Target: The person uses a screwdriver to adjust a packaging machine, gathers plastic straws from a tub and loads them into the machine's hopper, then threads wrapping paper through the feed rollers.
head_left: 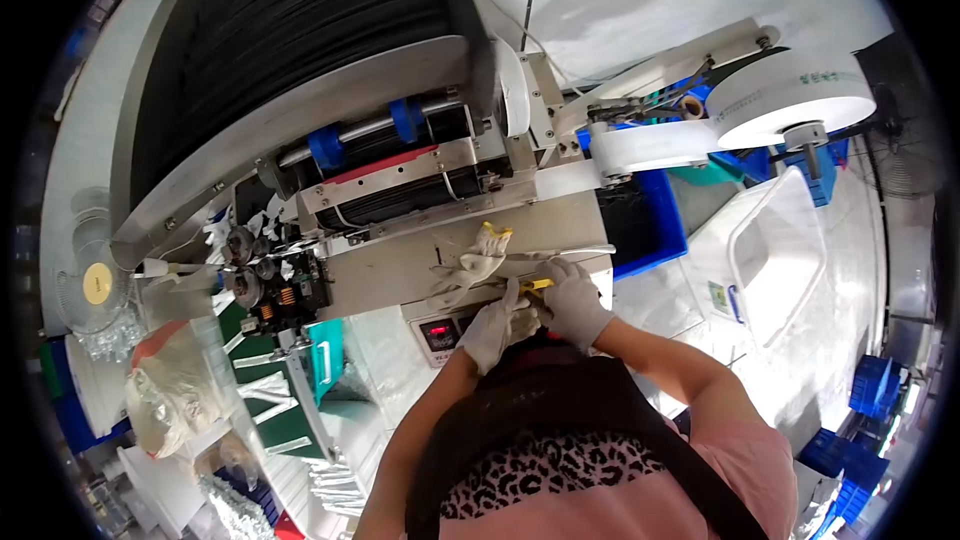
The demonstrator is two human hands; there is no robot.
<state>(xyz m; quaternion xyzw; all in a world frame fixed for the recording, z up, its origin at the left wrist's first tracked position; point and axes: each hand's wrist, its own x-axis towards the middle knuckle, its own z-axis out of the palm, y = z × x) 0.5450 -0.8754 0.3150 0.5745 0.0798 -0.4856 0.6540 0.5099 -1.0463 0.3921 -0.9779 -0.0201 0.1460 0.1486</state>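
Both my hands wear white gloves and meet in front of my waist, at the near edge of the machine's table. My left hand (490, 333) is closed, thumb pointing up, against a pale bundle between the hands. My right hand (574, 305) curls around a yellow-edged piece (538, 286), which looks like the cuff of a glove; most of it is hidden by my fingers. Just beyond them a loose white glove with a yellow cuff (480, 258) lies crumpled on the tabletop. Beside it is a long pale strip or tool (575, 252) whose kind I cannot tell.
A machine with a black stack (300, 30), blue rollers (325, 147) and a white tape reel (795, 100) stands ahead. A control box with a red display (437, 332) sits left of my hands. Blue bin (655, 225) and white bin (765, 250) are right; green conveyor (265, 380) left.
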